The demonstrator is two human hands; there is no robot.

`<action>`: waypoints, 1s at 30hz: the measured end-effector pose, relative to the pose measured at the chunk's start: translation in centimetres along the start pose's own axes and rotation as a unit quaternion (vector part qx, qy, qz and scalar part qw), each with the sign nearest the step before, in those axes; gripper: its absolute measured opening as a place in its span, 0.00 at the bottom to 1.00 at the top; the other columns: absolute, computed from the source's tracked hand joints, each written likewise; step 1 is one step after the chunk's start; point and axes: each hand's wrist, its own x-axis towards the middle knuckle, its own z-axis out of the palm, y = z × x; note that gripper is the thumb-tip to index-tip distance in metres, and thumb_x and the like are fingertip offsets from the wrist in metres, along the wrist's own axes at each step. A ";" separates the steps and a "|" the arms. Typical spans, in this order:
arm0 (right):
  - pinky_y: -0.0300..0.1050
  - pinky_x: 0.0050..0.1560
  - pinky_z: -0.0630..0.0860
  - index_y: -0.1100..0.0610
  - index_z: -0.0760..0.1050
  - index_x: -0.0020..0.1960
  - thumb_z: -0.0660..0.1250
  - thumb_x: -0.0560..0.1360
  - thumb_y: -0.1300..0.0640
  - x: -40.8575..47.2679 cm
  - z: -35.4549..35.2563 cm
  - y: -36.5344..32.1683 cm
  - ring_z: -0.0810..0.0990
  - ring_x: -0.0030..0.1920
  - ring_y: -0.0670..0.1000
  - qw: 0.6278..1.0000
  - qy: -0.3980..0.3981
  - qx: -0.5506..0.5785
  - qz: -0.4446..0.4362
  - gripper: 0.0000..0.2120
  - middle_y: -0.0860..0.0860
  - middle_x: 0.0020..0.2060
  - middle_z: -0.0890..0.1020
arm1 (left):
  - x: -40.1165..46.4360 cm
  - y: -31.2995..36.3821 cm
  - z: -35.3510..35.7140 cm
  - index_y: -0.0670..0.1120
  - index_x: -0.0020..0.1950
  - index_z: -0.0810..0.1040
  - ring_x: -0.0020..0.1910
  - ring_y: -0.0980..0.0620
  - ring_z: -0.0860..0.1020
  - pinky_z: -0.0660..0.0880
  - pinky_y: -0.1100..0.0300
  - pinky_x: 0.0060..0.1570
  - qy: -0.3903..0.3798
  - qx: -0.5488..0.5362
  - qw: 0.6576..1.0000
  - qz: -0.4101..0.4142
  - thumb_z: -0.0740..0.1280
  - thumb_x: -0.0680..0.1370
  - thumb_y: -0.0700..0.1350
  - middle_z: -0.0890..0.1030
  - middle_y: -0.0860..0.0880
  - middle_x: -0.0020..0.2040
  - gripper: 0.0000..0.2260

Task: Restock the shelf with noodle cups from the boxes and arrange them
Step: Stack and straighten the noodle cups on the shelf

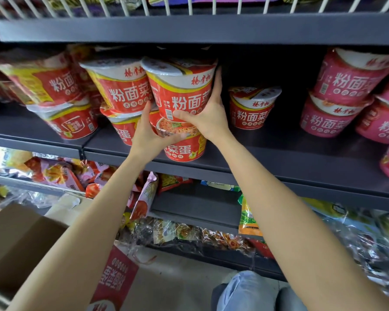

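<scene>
2 hands (148, 133) (208, 115) grip red noodle cup (181, 90) | cup beneath (185, 149) half hidden

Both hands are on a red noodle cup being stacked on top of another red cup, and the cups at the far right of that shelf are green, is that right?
Not quite. The head view shows the far-right cups are pink, not green. The rest stands: left hand and right hand hold a red noodle cup above another red cup.

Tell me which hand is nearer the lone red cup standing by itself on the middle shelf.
Right. The right hand grips the held cup's right side, just left of the lone red cup. The left hand is on the held cup's far side, farther away.
</scene>
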 end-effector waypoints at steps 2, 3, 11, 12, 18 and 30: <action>0.56 0.66 0.71 0.52 0.42 0.78 0.79 0.62 0.45 -0.3 0.0 0.3 0.71 0.68 0.53 1.000 0.012 -0.006 -0.010 0.59 0.53 0.71 0.67 | 0.1 -0.2 0.3 0.54 0.77 0.52 0.71 0.52 0.66 0.69 0.43 0.66 0.007 0.006 1.000 0.008 0.75 0.56 0.70 0.67 0.53 0.72 0.57; 0.54 0.66 0.71 0.52 0.43 0.78 0.79 0.62 0.46 -0.5 -0.2 0.6 0.71 0.68 0.52 1.000 0.009 -0.007 -0.014 0.58 0.53 0.71 0.68 | 0.1 -0.3 0.6 0.54 0.76 0.52 0.71 0.51 0.66 0.69 0.42 0.66 0.012 0.008 1.000 0.012 0.75 0.56 0.71 0.67 0.53 0.71 0.57; 0.51 0.70 0.64 0.53 0.45 0.78 0.77 0.66 0.45 -3.3 -1.8 2.1 0.62 0.73 0.52 0.999 0.009 -0.043 -0.012 0.54 0.54 0.74 0.60 | 0.1 -0.3 1.5 0.57 0.77 0.52 0.71 0.52 0.66 0.69 0.43 0.66 -0.023 -0.016 0.998 0.053 0.75 0.60 0.68 0.67 0.54 0.72 0.52; 0.47 0.68 0.63 0.53 0.45 0.78 0.77 0.67 0.46 -3.7 -2.5 2.4 0.61 0.73 0.51 0.999 0.015 -0.046 -0.012 0.53 0.54 0.74 0.60 | 0.0 -0.1 2.0 0.57 0.77 0.52 0.71 0.52 0.67 0.69 0.45 0.67 -0.031 -0.019 0.998 0.056 0.75 0.61 0.68 0.67 0.53 0.72 0.51; 0.38 0.65 0.61 0.51 0.47 0.78 0.77 0.67 0.47 -6.4 -9.2 4.0 0.60 0.71 0.46 0.994 0.059 -0.089 0.014 0.51 0.55 0.72 0.60 | -0.3 2.4 7.0 0.53 0.78 0.55 0.67 0.55 0.70 0.70 0.64 0.58 -0.095 -0.052 0.991 0.076 0.76 0.68 0.55 0.67 0.51 0.73 0.44; 0.40 0.65 0.64 0.51 0.48 0.77 0.79 0.62 0.42 -8.2 -16.7 6.9 0.64 0.70 0.46 0.978 0.144 -0.144 0.048 0.55 0.49 0.71 0.64 | 0.3 6.6 14.6 0.49 0.78 0.53 0.56 0.58 0.75 0.73 0.61 0.55 -0.152 -0.049 0.982 0.102 0.77 0.68 0.49 0.73 0.54 0.64 0.45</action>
